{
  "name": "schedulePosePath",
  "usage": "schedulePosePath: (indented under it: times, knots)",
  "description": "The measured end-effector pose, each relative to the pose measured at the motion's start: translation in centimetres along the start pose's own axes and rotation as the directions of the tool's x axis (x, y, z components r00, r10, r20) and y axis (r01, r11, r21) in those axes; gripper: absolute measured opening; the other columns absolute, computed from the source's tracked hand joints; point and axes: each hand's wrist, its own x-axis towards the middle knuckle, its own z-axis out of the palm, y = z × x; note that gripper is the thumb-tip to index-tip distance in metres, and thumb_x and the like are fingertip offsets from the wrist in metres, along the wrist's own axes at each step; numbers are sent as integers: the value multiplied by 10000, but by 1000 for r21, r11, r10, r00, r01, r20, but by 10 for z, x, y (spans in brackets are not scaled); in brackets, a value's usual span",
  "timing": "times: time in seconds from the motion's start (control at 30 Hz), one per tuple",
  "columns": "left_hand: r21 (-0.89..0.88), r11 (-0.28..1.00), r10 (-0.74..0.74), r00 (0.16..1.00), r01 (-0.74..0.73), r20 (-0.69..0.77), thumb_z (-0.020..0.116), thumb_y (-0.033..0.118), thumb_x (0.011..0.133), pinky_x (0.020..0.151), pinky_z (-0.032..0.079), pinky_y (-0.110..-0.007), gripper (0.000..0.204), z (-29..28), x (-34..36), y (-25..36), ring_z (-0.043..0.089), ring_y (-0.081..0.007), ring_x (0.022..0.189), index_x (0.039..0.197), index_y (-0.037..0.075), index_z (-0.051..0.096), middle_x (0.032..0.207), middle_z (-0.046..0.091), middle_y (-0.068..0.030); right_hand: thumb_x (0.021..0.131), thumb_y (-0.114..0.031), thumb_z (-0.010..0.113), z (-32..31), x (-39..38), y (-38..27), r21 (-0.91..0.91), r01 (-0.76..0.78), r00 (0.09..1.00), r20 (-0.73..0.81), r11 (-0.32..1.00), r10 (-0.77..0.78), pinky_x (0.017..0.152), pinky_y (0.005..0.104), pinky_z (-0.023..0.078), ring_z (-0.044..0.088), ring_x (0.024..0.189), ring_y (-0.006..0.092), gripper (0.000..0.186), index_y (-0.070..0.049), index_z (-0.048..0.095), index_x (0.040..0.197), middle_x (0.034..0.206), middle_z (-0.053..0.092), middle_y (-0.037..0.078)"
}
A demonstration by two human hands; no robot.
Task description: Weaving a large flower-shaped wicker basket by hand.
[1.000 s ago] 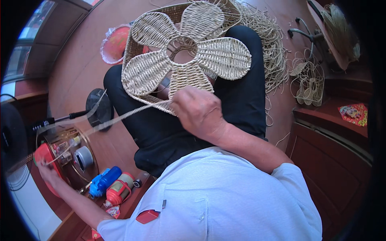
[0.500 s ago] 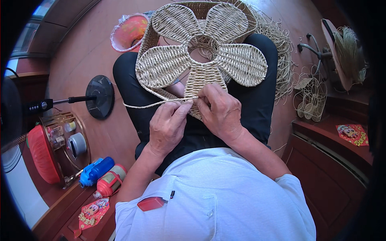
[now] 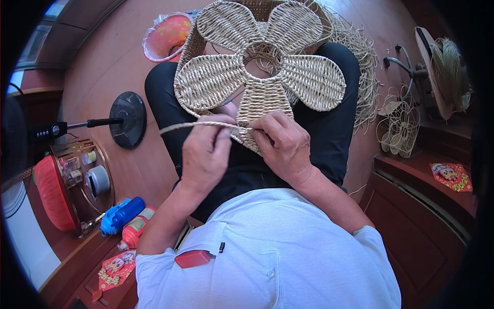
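Note:
Across my lap rests a woven straw flower (image 3: 209, 82) with several petals around a round open centre, fixed to a woven basket (image 3: 194, 44) behind it. My right hand (image 3: 283, 144) grips the near petal (image 3: 265, 100) at its right side, thumb and fingers pinched on the weave. Left of it, my left hand (image 3: 206, 154) pinches a twisted straw cord (image 3: 180, 126). The cord runs from the petal's weave past my left fingers, its loose end sticking out to the left. The tip of the near petal is partly hidden by my right hand.
Loose straw strands (image 3: 355, 67) heap on the floor at the right. A red lined bin (image 3: 167, 38) stands at the far left, a fan base (image 3: 127, 120) nearer. Blue and pink bottles (image 3: 128, 212) lie at lower left. A wire frame (image 3: 399, 126) and stool (image 3: 429, 72) are at right.
My left hand has moved a little left and away from my right hand, drawing the cord into a raised curve. The right hand keeps its hold on the petal.

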Motion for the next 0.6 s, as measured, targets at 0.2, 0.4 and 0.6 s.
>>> schedulePosePath:
  times: [0.2,0.4,0.6]
  knots:
    - [-477,712,-373,853,515,365,531,-42,1029,489,537,-222,627,-9,17,12,654,-94,654,1645,-65,415,1285,707,-145,905,-70,824,-2,-1,-1,63,-118,992,59,991,115,714,431,585,734,809,303,123,-93,743,996,956,657,86]
    - [-458,639,-312,753,617,579,533,-4,1024,466,521,-252,657,-7,36,6,647,-114,614,1667,-25,400,1258,706,-162,921,-86,812,0,-2,-1,38,-103,992,74,994,100,712,430,584,732,811,304,110,-100,742,1004,947,647,85]
    - [43,995,71,947,-89,313,565,16,1036,780,559,-345,638,-7,30,-2,652,-165,791,1661,48,439,1017,648,-132,926,-98,798,2,0,-1,26,-77,995,65,997,75,715,430,584,732,815,304,141,-109,731,1050,958,663,80]
